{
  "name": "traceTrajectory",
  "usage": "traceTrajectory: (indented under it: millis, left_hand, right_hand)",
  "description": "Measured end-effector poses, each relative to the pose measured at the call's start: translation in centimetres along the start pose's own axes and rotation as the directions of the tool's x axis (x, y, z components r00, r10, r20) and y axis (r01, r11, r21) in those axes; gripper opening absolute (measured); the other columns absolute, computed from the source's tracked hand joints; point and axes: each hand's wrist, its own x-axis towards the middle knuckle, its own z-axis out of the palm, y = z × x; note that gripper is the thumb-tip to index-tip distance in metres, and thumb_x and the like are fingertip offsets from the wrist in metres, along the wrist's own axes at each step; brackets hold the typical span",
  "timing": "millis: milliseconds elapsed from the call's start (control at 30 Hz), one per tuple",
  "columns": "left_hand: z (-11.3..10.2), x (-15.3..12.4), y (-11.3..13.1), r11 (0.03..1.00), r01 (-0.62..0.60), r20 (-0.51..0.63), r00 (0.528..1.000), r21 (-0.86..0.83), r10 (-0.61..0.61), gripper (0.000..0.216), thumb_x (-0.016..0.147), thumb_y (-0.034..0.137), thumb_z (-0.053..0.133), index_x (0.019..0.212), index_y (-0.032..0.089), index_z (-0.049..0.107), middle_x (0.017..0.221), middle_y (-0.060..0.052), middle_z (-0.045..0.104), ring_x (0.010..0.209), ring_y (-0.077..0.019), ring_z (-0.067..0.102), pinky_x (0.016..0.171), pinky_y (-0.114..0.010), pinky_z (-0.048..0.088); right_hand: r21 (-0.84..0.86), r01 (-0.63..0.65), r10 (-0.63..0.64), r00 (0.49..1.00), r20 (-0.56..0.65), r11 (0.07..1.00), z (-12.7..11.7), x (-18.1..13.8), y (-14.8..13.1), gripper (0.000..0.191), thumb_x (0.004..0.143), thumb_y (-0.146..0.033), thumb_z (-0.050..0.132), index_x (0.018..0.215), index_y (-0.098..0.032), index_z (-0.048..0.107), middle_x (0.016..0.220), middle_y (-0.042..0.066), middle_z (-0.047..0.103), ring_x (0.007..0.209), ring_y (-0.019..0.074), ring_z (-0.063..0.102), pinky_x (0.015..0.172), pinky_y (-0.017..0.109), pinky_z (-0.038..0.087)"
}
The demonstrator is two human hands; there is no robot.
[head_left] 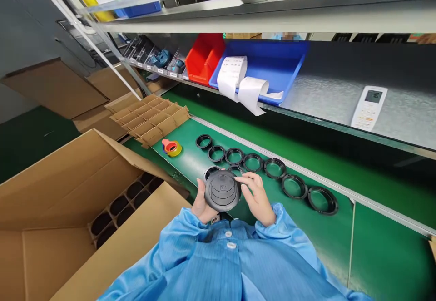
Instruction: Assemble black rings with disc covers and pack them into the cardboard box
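Observation:
A round black plastic cap [222, 190] with a ribbed top is held up in front of my chest. My left hand [199, 204] grips its left edge from behind, fingers wrapped round the rim. My right hand [258, 198] pinches its right edge with fingertips. Just beyond the cap, several black rings [274, 168] lie in a row on the green bench [374, 246]. Both blue sleeves [231, 264] fill the bottom of the view.
An open cardboard box [68, 210] with divider cells holding dark parts stands at left. A cardboard divider grid [150, 118] and a tape roll [172, 147] lie beyond. On the shelf sit a blue tray [272, 65] with paper, a red bin [204, 58] and a remote control [369, 107].

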Motion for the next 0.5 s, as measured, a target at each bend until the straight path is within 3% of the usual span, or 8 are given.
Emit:
traceTrajectory:
  millis: [100, 267, 500]
  left_hand:
    - [-0.3, -1.8, 0.4, 0.998, 0.050, 0.024, 0.999, -0.046, -0.048, 0.074, 0.094, 0.072, 0.024, 0.145, 0.025, 0.051, 0.148, -0.012, 0.052, 0.142, -0.0339, 0.040, 0.117, -0.059, 0.030]
    - [-1.4, -4.2, 1.0, 0.987, 0.125, 0.116, 0.987, -0.101, -0.113, 0.076, 0.089, 0.077, 0.029, 0.144, 0.029, 0.051, 0.148, -0.013, 0.052, 0.140, -0.0384, 0.041, 0.113, -0.069, 0.027]
    - [-1.6, -6.2, 2.1, 0.979, 0.142, 0.030, 0.990, -0.145, -0.139, 0.078, 0.087, 0.078, 0.035, 0.148, 0.031, 0.045, 0.150, -0.013, 0.049, 0.138, -0.0408, 0.044, 0.110, -0.071, 0.030]
  right_hand:
    - [-0.121, 0.131, -0.120, 0.988, 0.097, 0.984, 1.3, 0.1, -1.8, 0.034, 0.101, -0.039, 0.044, 0.123, -0.034, 0.069, 0.129, 0.008, 0.051, 0.121, 0.0242, 0.044, 0.104, 0.046, 0.041]
    - [-0.170, 0.192, -0.162, 0.971, 0.173, 0.967, 3.4, -0.6, -2.6, 0.035, 0.102, -0.041, 0.043, 0.124, -0.033, 0.069, 0.132, 0.008, 0.048, 0.123, 0.0255, 0.041, 0.104, 0.047, 0.041]
    - [-0.201, 0.215, -0.160, 0.953, 0.258, 0.956, 4.8, -1.5, -3.4, 0.047, 0.103, -0.050, 0.031, 0.129, -0.032, 0.066, 0.136, 0.009, 0.044, 0.127, 0.0275, 0.036, 0.110, 0.051, 0.037]
